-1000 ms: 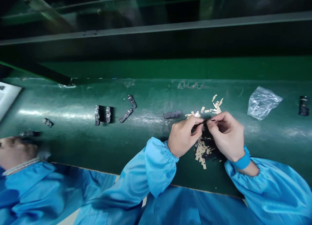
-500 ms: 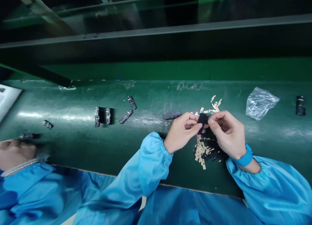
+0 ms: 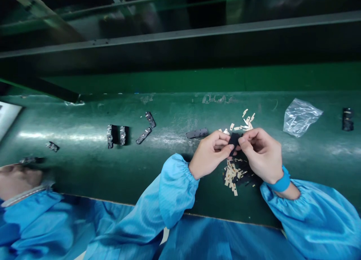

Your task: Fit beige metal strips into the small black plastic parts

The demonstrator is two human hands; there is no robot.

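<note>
A small black part (image 3: 234, 144) is pinched between my left hand (image 3: 211, 155) and my right hand (image 3: 262, 155), held up above the bench. My fingers hide much of it. Just below my hands lies a loose heap of beige strips mixed with black pieces (image 3: 233, 176). More beige strips (image 3: 241, 125) are scattered just beyond my fingertips. A dark grey elongated part (image 3: 196, 133) lies flat a little beyond my left hand, not touching it.
Several black parts (image 3: 143, 136) lie on the green bench (image 3: 172, 115) to the left, and a black stack (image 3: 348, 119) stands far right beside a crumpled clear plastic bag (image 3: 302, 118). At lower left, a co-worker (image 3: 34, 215) in a blue smock leans in. A white sheet (image 3: 7, 119) lies at the far left.
The black part now shows its broad face between my fingers rather than a thin edge. My hands have stayed close together, and the view has shifted slightly.
</note>
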